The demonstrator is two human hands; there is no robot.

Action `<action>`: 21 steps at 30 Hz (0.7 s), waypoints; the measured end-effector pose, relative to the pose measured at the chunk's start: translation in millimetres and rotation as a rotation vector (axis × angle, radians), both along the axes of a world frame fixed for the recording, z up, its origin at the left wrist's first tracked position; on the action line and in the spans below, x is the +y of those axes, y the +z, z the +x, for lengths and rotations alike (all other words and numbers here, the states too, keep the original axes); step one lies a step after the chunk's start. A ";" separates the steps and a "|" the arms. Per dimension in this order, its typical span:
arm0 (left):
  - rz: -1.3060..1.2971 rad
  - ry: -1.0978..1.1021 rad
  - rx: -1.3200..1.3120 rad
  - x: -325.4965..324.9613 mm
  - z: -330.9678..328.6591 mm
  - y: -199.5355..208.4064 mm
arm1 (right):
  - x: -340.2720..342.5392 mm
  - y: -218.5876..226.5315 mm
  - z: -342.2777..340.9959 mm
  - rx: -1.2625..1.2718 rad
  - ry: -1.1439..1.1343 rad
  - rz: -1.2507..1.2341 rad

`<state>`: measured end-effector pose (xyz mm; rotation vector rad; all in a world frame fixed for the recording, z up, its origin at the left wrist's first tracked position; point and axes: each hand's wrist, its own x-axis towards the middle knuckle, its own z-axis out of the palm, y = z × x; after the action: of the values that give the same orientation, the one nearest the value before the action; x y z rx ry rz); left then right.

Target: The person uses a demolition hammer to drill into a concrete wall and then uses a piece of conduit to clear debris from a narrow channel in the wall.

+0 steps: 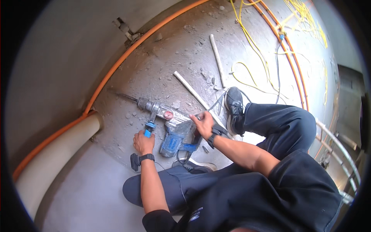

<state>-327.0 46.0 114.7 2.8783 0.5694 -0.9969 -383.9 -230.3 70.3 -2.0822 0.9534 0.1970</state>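
A blue and grey rotary hammer drill (172,146) lies low over the dusty floor, its long bit (125,95) aimed at the foot of the wall on the far left. Around its blue side handle (148,129) my left hand (143,142) is closed. My right hand (203,124) grips the rear end of the drill; some of its fingers are hidden behind the tool. Dust coats the drill's metal body. Each wrist wears a black strap with a small device. The bit's tip blurs into the floor and wall, so I cannot tell whether it touches.
An orange pipe (125,58) follows the wall's foot, above a thick cream pipe (62,154). Two white pipes (192,90) lie beyond the drill amid rubble. Yellow cables (251,42) and more orange pipes (288,48) cross the floor at right. My shoe (234,106) stands beside a dark cord.
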 end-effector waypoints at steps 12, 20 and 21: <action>-0.142 0.054 0.231 13.3 22.3 -52.9 | 6.0 -14.9 -88.2 0.411 -0.389 0.549; -0.042 -0.042 0.067 5.7 21.0 -39.9 | -6.6 -28.2 -83.5 0.427 -0.542 1.115; -0.043 -0.055 0.060 3.9 22.6 -34.4 | -8.1 -25.3 -82.9 0.417 -0.515 1.116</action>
<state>-304.4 49.9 80.4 2.8501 0.4691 -1.0918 -466.8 -238.4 45.0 -0.7568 1.1999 0.7158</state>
